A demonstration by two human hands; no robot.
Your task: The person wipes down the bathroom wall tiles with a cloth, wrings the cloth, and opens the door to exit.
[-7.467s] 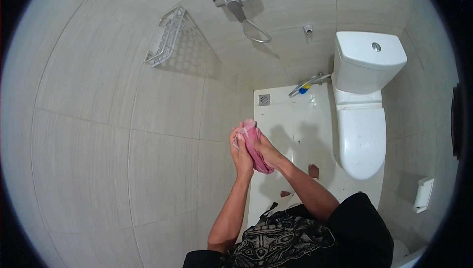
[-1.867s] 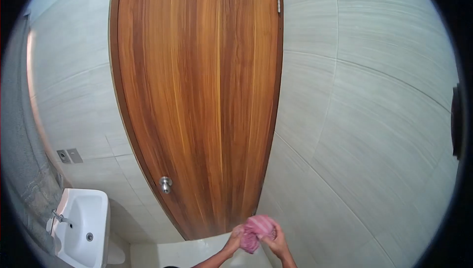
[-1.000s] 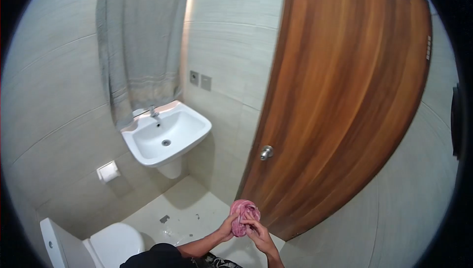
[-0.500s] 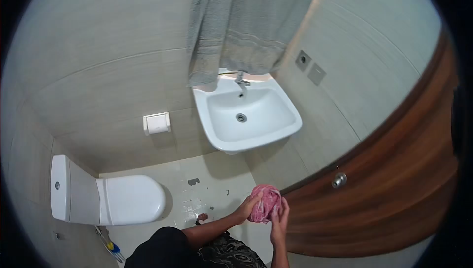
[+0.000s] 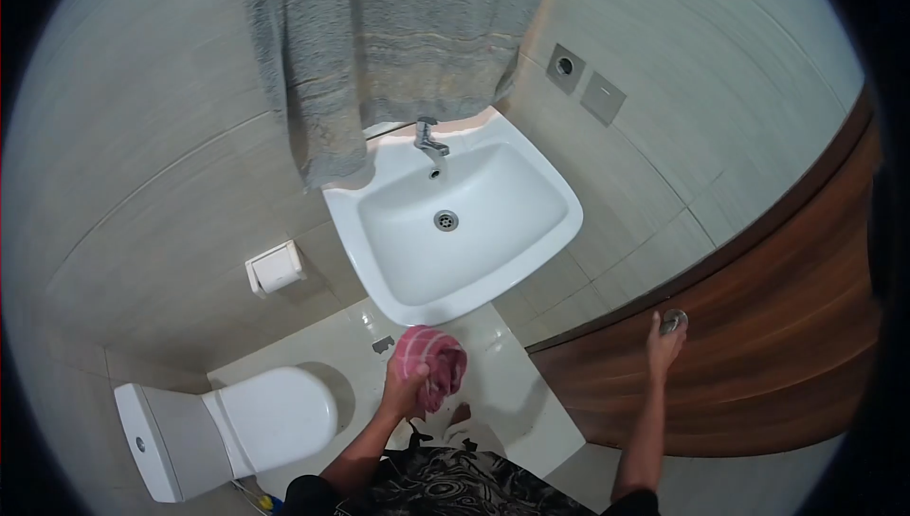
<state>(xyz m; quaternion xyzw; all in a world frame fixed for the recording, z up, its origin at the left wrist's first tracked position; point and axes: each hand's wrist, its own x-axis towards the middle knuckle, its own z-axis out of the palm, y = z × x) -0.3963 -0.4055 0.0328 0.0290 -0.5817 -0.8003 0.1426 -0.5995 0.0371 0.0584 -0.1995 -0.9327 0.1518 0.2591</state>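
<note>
A bunched pink cloth with pale stripes (image 5: 431, 364) is in my left hand (image 5: 406, 391), with the fingers closed around its lower left side. It hangs in front of the white washbasin (image 5: 559, 232), a little below the rim. Far to the right, my right hand (image 5: 662, 345) grips the round metal door knob (image 5: 675, 320) on the brown wooden door (image 5: 758, 355). Part of the knob shows above the fingers.
A tap (image 5: 429, 140) stands at the back of the basin, under a hanging grey towel (image 5: 427, 52). To the left are a toilet paper holder (image 5: 276, 268) and a white toilet (image 5: 280, 416) with its lid down. A wall socket (image 5: 566, 68) is right of the towel.
My right hand has left the cloth and moved right onto the door knob. The cloth stays in my left hand. The view has shifted closer to the basin.
</note>
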